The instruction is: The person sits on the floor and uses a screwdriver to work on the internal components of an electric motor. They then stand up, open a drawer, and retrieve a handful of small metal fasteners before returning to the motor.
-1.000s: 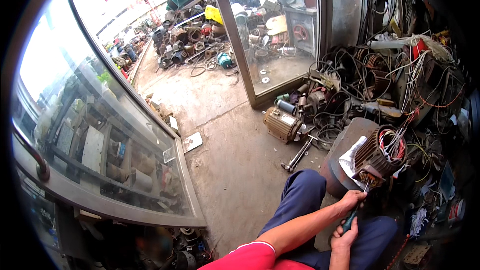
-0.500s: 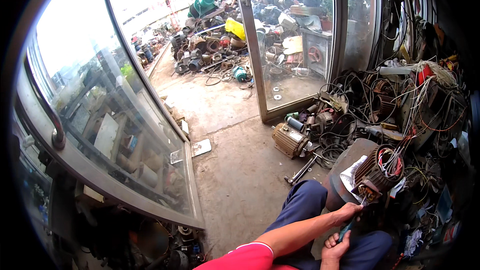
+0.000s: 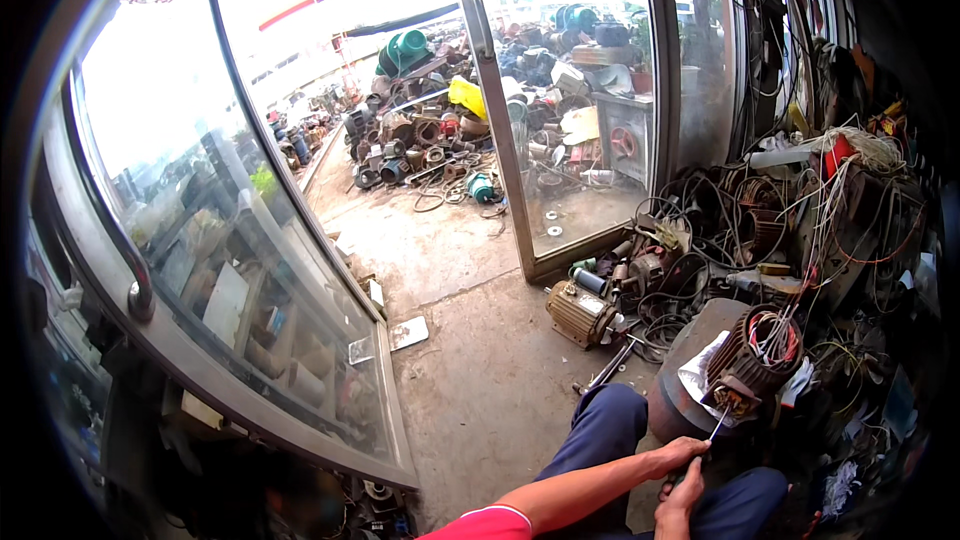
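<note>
While the left hand [image 3: 684, 453] pinches a screwdriver [image 3: 718, 427] near its shaft, the right hand [image 3: 681, 496] grips it just behind; the tip meets a motor [image 3: 740, 365] beyond both hands.

Nothing could be read: no word, number or sign came out legibly. A pale label [image 3: 592, 304] stood on the tan motor [image 3: 574, 320] on the floor [image 3: 460, 390], but any marks on it were too small and blurred to make out.
</note>
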Demonstrator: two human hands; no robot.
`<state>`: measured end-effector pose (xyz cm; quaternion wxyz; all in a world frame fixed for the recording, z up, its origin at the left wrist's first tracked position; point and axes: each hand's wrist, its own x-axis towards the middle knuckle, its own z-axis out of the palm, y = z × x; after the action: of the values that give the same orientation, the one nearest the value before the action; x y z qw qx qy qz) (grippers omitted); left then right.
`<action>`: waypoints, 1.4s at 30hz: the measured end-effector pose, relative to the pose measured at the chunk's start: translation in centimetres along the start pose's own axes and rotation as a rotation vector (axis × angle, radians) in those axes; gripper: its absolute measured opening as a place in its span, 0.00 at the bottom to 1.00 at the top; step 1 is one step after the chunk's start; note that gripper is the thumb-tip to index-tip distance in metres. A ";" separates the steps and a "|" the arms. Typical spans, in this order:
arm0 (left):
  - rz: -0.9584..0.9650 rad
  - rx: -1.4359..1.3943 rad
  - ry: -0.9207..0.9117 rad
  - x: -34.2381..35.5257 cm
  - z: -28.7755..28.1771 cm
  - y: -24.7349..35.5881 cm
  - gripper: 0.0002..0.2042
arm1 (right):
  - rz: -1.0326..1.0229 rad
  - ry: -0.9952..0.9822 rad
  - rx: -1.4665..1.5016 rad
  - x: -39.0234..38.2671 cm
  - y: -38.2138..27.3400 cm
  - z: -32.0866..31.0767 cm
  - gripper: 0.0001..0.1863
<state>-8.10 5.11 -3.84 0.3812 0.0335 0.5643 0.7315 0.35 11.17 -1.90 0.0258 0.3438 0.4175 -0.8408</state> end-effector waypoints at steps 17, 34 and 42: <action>-0.061 -0.092 0.195 1.8 -3.3 2.2 0.15 | -0.152 0.103 -0.166 0.1 1.4 1.6 0.17; 0.041 -0.416 0.310 8.3 -0.8 3.4 0.25 | -0.175 0.208 -0.324 -0.3 -0.1 2.0 0.25; 0.045 -0.424 0.335 8.7 -0.9 4.1 0.21 | -0.031 0.070 -0.085 0.3 -0.5 1.9 0.24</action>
<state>-16.79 9.25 -4.00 0.2644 -0.1560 0.4529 0.8370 -1.10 10.17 -0.93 0.0128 0.3653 0.4588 -0.8099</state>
